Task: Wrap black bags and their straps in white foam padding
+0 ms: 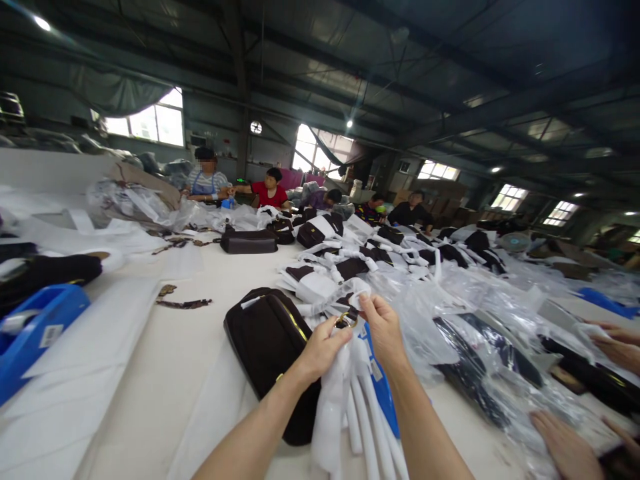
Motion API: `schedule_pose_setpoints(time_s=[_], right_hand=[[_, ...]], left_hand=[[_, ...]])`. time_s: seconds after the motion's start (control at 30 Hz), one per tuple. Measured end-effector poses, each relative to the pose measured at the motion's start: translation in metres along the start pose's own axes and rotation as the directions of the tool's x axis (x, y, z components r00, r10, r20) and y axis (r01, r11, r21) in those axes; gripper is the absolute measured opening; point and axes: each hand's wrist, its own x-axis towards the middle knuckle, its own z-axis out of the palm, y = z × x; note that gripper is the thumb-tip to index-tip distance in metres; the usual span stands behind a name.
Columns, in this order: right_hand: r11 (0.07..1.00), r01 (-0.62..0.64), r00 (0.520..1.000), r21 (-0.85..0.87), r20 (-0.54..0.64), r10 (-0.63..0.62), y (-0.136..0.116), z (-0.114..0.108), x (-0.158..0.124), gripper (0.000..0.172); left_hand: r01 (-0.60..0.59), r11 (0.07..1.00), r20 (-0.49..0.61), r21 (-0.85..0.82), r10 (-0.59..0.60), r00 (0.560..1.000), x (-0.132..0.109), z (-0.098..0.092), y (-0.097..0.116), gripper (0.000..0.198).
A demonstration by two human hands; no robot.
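A dark brown bag (267, 340) with a gold zip lies on the white table in front of me. My left hand (323, 347) pinches a gold metal ring (346, 321) at the bag's right end. My right hand (383, 330) pinches the same ring and the white wrapping (345, 293) around the strap from the other side. Both hands are closed. White paper-wrapped strips (350, 413) hang down under my hands over a blue item (383, 390).
Many wrapped dark bags (350, 267) and clear plastic sleeves (465, 333) cover the table to the right. A blue tray (35, 330) sits at the left. Another person's hands (567, 447) work at the lower right. Several people sit at the far end (270, 190).
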Motion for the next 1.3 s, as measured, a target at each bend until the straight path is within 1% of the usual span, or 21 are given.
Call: schedule_pose_setpoints(time_s=[0.1,0.17,0.23,0.3,0.33,0.43,0.5,0.57,0.63,0.7,0.73,0.77,0.83,0.87,0.93,1.0,1.07,1.1,1.17,1.23,1.3], right_hand=[[0.997,0.011,0.998,-0.075,0.056,-0.007,0.003,0.004,-0.002,0.044],[0.995,0.015,0.996,-0.104,0.086,-0.006,0.006,0.004,-0.003,0.045],[0.991,0.021,0.998,-0.135,0.061,-0.013,0.009,0.002,-0.002,0.046],[0.984,0.015,1.0,-0.177,0.021,-0.011,0.011,-0.001,0.0,0.047],[0.981,0.006,1.0,-0.195,0.008,-0.004,0.011,-0.001,0.001,0.047],[0.979,-0.029,0.999,-0.203,0.025,0.035,0.011,0.0,0.004,0.047],[0.98,-0.045,0.997,-0.196,0.051,0.056,0.009,0.004,0.004,0.046],[0.973,-0.032,0.999,-0.231,0.019,0.038,0.005,0.007,0.001,0.044],[0.941,-0.004,0.996,-0.337,-0.081,-0.025,0.001,0.008,-0.007,0.042],[0.899,-0.013,0.986,-0.438,-0.154,-0.06,-0.003,0.005,-0.019,0.041],[0.888,-0.024,0.988,-0.46,-0.146,-0.049,-0.006,0.004,-0.027,0.04],[0.884,-0.03,0.994,-0.466,-0.108,-0.023,-0.007,0.002,-0.037,0.039],[0.883,-0.034,0.999,-0.469,-0.02,0.028,-0.01,0.001,-0.056,0.038],[0.876,-0.036,0.999,-0.482,0.001,0.041,-0.01,0.002,-0.065,0.041],[0.84,-0.051,0.999,-0.54,-0.02,0.048,-0.009,0.007,-0.079,0.051],[0.793,-0.068,0.997,-0.606,-0.063,0.037,-0.007,0.013,-0.086,0.055],[0.757,-0.046,0.997,-0.652,-0.071,-0.001,-0.004,0.019,-0.086,0.053],[0.744,-0.025,0.997,-0.668,-0.075,-0.034,-0.002,0.022,-0.085,0.049],[0.726,0.034,0.987,-0.687,-0.091,-0.132,0.0,0.025,-0.082,0.041],[0.7,0.089,0.961,-0.709,-0.125,-0.248,0.003,0.026,-0.08,0.034],[0.666,0.145,0.931,-0.732,-0.126,-0.342,0.007,0.025,-0.081,0.031]], left_hand=[[0.002,1.0,-0.093,0.008,-0.001,0.996,0.004,0.001,0.0,0.032],[0.011,1.0,-0.117,0.029,-0.008,0.993,0.006,0.001,0.001,0.032],[0.007,0.998,-0.071,0.056,-0.003,0.997,0.007,0.001,0.002,0.028],[-0.021,0.997,0.011,0.074,0.02,1.0,0.006,-0.002,0.004,0.024],[-0.034,0.997,0.057,0.071,0.03,0.998,0.005,-0.004,0.006,0.025],[-0.051,0.998,0.159,0.027,0.046,0.986,0.002,-0.012,0.01,0.027],[-0.042,0.999,0.204,-0.003,0.042,0.978,-0.001,-0.017,0.012,0.025],[-0.032,1.0,0.201,-0.001,0.031,0.979,-0.003,-0.019,0.012,0.022],[-0.021,0.999,0.143,0.043,0.015,0.99,-0.006,-0.018,0.011,0.02],[-0.022,0.995,0.082,0.1,0.014,0.997,-0.008,-0.014,0.01,0.022],[-0.027,0.992,0.069,0.123,0.018,0.997,-0.009,-0.012,0.009,0.023],[-0.034,0.99,0.069,0.135,0.025,0.997,-0.009,-0.011,0.008,0.024],[-0.037,0.99,0.091,0.134,0.025,0.996,-0.01,-0.01,0.008,0.026],[-0.028,0.992,0.108,0.119,0.015,0.994,-0.01,-0.011,0.009,0.026],[0.008,0.999,0.157,0.05,-0.016,0.987,-0.008,-0.014,0.011,0.031],[0.062,0.997,0.21,-0.037,-0.053,0.976,-0.003,-0.017,0.018,0.042],[0.091,0.994,0.229,-0.068,-0.074,0.971,0.005,-0.019,0.027,0.049],[0.091,0.995,0.23,-0.042,-0.079,0.97,0.009,-0.018,0.031,0.047],[0.042,0.997,0.211,0.063,-0.054,0.976,0.016,-0.015,0.039,0.037],[-0.018,0.988,0.175,0.152,-0.009,0.985,0.02,-0.011,0.04,0.032],[-0.038,0.985,0.109,0.171,0.019,0.994,0.022,-0.008,0.035,0.034]])
